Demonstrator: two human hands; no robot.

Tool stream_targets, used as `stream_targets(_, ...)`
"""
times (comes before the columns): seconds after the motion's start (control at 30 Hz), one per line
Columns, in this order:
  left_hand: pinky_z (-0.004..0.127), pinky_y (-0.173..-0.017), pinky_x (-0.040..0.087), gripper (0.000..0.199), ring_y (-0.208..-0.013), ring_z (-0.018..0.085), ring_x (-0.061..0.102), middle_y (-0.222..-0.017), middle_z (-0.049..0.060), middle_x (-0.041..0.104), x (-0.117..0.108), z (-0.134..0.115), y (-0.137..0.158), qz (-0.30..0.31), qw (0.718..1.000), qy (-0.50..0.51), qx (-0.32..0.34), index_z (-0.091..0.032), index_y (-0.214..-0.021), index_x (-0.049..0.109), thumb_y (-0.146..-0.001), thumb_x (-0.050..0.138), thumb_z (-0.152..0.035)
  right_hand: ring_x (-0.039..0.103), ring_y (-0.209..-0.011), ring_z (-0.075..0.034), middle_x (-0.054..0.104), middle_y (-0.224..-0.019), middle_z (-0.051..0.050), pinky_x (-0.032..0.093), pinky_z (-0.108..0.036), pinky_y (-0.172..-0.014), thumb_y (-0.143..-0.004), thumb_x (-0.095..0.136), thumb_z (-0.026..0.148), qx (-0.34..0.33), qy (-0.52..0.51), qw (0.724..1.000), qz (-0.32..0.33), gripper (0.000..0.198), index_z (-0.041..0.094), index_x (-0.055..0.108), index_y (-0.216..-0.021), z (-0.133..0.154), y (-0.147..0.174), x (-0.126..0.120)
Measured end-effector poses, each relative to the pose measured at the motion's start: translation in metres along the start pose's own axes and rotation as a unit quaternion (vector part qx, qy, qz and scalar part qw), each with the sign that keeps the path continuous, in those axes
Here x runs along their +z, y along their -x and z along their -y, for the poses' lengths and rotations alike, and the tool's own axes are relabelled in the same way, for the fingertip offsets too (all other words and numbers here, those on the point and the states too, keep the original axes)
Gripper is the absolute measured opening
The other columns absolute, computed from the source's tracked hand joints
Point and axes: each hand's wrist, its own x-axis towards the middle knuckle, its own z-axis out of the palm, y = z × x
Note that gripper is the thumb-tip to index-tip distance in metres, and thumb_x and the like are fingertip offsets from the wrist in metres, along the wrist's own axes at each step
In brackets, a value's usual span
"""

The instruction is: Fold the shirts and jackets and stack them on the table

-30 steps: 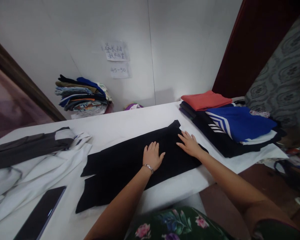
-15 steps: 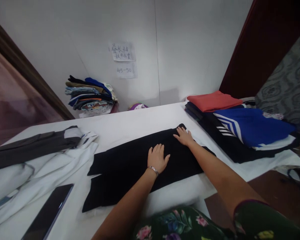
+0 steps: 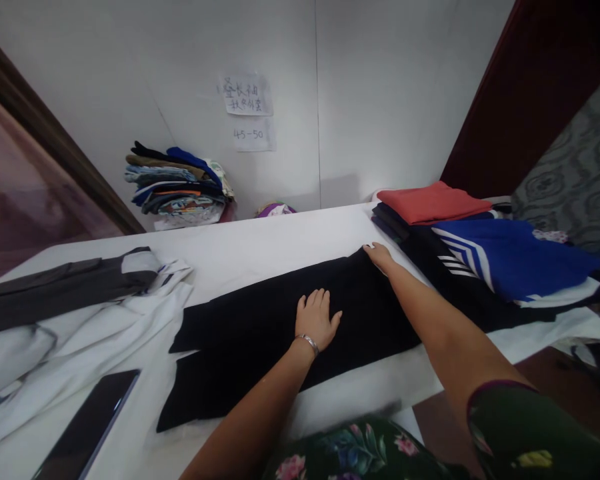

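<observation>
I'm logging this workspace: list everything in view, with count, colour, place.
Trousers: 1, black, on table
Table: 1, white, centre
Phone: 1, dark, front left
Garment: 1, dark grey, left
Rumpled cloth: count unclear, white, left
Clothes stack: 1, mixed, rear left
Garment pile: 1, red, blue, black, right
Bundle: 1, purple, rear
Signs: 2, white, wall
Curtain: 1, pink, left
Panel: 1, maroon, rear right
Floral top: 1, green, front
Bracelet: 1, silver, left wrist
Left hand: 1, bare, on trousers
Right hand: 1, bare, trousers' far corner

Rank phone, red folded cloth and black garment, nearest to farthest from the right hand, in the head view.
1. Black garment: touching the right hand.
2. Red folded cloth: beyond, on the right.
3. Phone: lower left of the picture.
</observation>
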Motion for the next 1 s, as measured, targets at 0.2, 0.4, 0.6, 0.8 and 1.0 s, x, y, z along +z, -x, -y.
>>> stream_targets(0.2,0.048,-0.109,0.028,0.054,-0.13,0.026,0.04,-0.139,0.011,0.049,0.002,0.001,0.001,-0.002,1.0,-0.004,0.002,-0.015,-0.134,0.047,-0.09,0.041,-0.046,0.066,-0.083,-0.021,0.071,-0.094,-0.011,0.049,-0.027,-0.072,-0.078,0.063,0.035,0.017,-0.02,1.0,0.013,0.033,0.012,0.069,-0.1,-0.002,-0.014,0.005)
stream_targets(0.4,0.048,-0.112,0.023,0.055,-0.134,0.024,0.035,-0.143,0.01,0.046,0.003,0.002,-0.001,0.01,1.0,0.003,0.018,-0.014,-0.135,0.046,-0.091,0.039,-0.046,0.061,-0.098,-0.024,0.069,-0.105,-0.01,0.046,-0.031,-0.078,-0.082,0.055,0.036,0.04,0.015,0.998,-0.052,0.03,0.019,0.067,-0.103,-0.009,0.001,0.011)
stream_targets(0.6,0.047,-0.112,0.024,0.055,-0.134,0.024,0.036,-0.142,0.01,0.046,0.003,0.002,-0.002,0.022,1.0,0.014,0.007,-0.016,-0.136,0.045,-0.091,0.039,-0.047,0.061,-0.099,-0.024,0.069,-0.107,-0.008,0.046,-0.032,-0.078,-0.082,0.055,0.04,0.046,0.047,0.997,-0.035,0.032,0.022,0.067,-0.105,-0.009,0.001,0.013)
stream_targets(0.8,0.048,-0.111,0.024,0.055,-0.133,0.025,0.036,-0.142,0.01,0.047,0.004,0.002,-0.002,0.02,0.999,0.03,0.002,-0.017,-0.136,0.045,-0.09,0.04,-0.047,0.058,-0.11,-0.027,0.063,-0.121,-0.013,0.045,-0.035,-0.089,-0.082,0.056,0.04,0.007,0.073,0.997,0.01,0.048,0.016,0.059,-0.123,-0.003,-0.001,0.0)
stream_targets(1.0,0.048,-0.11,0.025,0.055,-0.133,0.026,0.036,-0.141,0.01,0.047,0.003,0.001,-0.003,0.023,0.999,0.034,-0.003,-0.016,-0.136,0.046,-0.09,0.042,-0.046,0.02,-0.141,-0.027,0.028,-0.153,-0.009,0.018,-0.05,-0.112,-0.091,0.042,0.046,-0.199,0.152,0.968,0.02,0.058,0.022,0.036,-0.143,-0.005,0.052,0.006)
